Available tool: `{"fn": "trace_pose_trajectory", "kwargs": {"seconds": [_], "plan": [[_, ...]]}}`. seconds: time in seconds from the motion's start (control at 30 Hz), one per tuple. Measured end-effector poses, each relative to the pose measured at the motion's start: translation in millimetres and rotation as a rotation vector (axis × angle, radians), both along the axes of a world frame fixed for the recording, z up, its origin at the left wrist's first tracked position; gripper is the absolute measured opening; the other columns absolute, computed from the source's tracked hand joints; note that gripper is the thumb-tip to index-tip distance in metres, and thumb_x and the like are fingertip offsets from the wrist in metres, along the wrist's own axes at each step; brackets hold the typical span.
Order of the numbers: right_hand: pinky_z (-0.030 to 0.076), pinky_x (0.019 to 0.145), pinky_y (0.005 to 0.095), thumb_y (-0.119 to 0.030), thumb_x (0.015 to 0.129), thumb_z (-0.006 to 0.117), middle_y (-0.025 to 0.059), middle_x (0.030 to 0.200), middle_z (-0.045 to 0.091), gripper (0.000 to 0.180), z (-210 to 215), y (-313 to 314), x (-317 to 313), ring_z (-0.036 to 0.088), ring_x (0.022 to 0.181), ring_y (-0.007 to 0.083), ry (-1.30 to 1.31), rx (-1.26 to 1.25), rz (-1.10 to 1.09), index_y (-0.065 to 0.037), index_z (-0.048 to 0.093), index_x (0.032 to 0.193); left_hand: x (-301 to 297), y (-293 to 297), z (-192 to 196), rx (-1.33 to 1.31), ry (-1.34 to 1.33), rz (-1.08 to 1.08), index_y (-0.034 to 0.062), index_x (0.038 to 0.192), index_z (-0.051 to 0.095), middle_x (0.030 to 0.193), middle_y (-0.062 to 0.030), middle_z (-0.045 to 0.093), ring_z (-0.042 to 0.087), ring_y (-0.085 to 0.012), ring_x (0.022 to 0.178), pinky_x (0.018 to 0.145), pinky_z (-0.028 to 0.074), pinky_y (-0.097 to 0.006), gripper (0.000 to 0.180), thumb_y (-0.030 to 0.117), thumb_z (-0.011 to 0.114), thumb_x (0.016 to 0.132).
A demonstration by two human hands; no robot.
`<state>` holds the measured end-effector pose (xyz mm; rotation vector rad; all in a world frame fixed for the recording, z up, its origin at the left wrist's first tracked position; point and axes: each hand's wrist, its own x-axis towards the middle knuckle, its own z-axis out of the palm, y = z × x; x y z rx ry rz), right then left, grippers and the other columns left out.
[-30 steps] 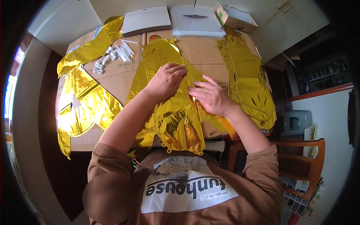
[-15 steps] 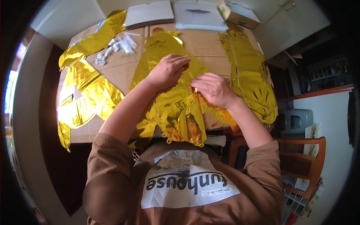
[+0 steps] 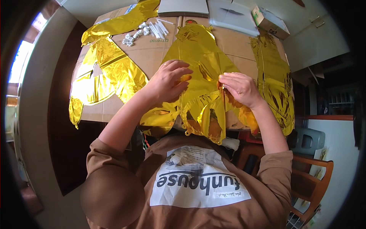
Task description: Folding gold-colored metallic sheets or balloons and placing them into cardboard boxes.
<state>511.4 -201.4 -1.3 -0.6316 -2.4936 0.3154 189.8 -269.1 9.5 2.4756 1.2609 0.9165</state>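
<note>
A flat, uninflated gold foil balloon (image 3: 194,57) lies across the middle of the cardboard, its scalloped lower part creased and hanging over the near edge. My right hand (image 3: 242,89) pinches a fold of it at its right side, fingertips and thumb pressed together. My left hand (image 3: 169,82) hovers at the balloon's left edge with fingers apart and slightly curled, and nothing shows in it. On the left is another gold foil piece (image 3: 118,76), bent and shining. A third gold foil piece (image 3: 270,76) lies wrinkled along the right edge.
Thin white tubes (image 3: 158,29) and several small round white pieces (image 3: 131,38) lie on the cardboard sheet (image 3: 152,51). Along the back are a white flat box (image 3: 183,7), a clear plastic sleeve (image 3: 232,19) and a small carton (image 3: 270,23). A wooden chair (image 3: 310,183) stands at right.
My hands have drawn apart, and the left hand's fingers have spread away from the foil. The right hand still pinches the balloon. The whole view has shifted, moving the table contents rightward in it.
</note>
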Motion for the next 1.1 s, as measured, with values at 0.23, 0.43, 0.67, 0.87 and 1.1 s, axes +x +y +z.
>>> {"fn": "trace_pose_trajectory", "kwargs": {"seconds": [0.23, 0.43, 0.67, 0.87, 1.1], "plan": [[0.056, 0.099, 0.0425, -0.016, 0.083, 0.082, 0.0137, 0.118, 0.075, 0.026, 9, -10, 3, 0.07, 0.115, 0.0333, -0.069, -0.019, 0.027, -0.004, 0.076, 0.106, -23, -71, -4, -0.075, 0.209, 0.175, 0.0112, 0.132, 0.061, 0.142, -0.0126, 0.055, 0.045, -0.0364, 0.141, 0.121, 0.031, -0.056, 0.049, 0.026, 0.075, 0.087], [0.054, 0.102, 0.0439, -0.021, 0.081, 0.084, 0.0146, 0.123, 0.073, 0.032, 10, -15, 5, 0.068, 0.119, 0.0336, -0.103, 0.065, 0.036, -0.004, 0.076, 0.107, -39, -53, -7, -0.102, 0.271, 0.092, 0.0117, 0.138, 0.062, 0.15, -0.0124, 0.053, 0.043, -0.0344, 0.145, 0.123, 0.028, -0.057, 0.053, 0.031, 0.074, 0.089], [0.054, 0.102, 0.0441, -0.019, 0.082, 0.084, 0.0141, 0.123, 0.073, 0.032, 5, -17, 8, 0.068, 0.119, 0.0339, -0.093, 0.079, 0.022, -0.004, 0.075, 0.108, -46, -34, -1, -0.113, 0.328, 0.052, 0.0114, 0.136, 0.064, 0.15, -0.0119, 0.055, 0.042, -0.0344, 0.147, 0.124, 0.025, -0.059, 0.05, 0.029, 0.072, 0.091], [0.055, 0.101, 0.043, -0.019, 0.082, 0.084, 0.0138, 0.124, 0.073, 0.032, 4, -17, 9, 0.068, 0.119, 0.0338, -0.091, 0.084, 0.021, -0.005, 0.075, 0.109, -47, -28, 0, -0.128, 0.326, 0.053, 0.012, 0.135, 0.065, 0.151, -0.0114, 0.055, 0.04, -0.0345, 0.148, 0.124, 0.024, -0.059, 0.047, 0.026, 0.072, 0.091], [0.056, 0.099, 0.0422, -0.026, 0.082, 0.084, 0.0122, 0.121, 0.074, 0.031, -2, -15, 11, 0.068, 0.117, 0.0317, -0.061, 0.106, -0.001, -0.008, 0.076, 0.106, -44, -28, 3, -0.143, 0.299, 0.051, 0.012, 0.134, 0.066, 0.15, -0.0112, 0.056, 0.042, -0.0357, 0.147, 0.124, 0.026, -0.059, 0.047, 0.023, 0.072, 0.089]]}}
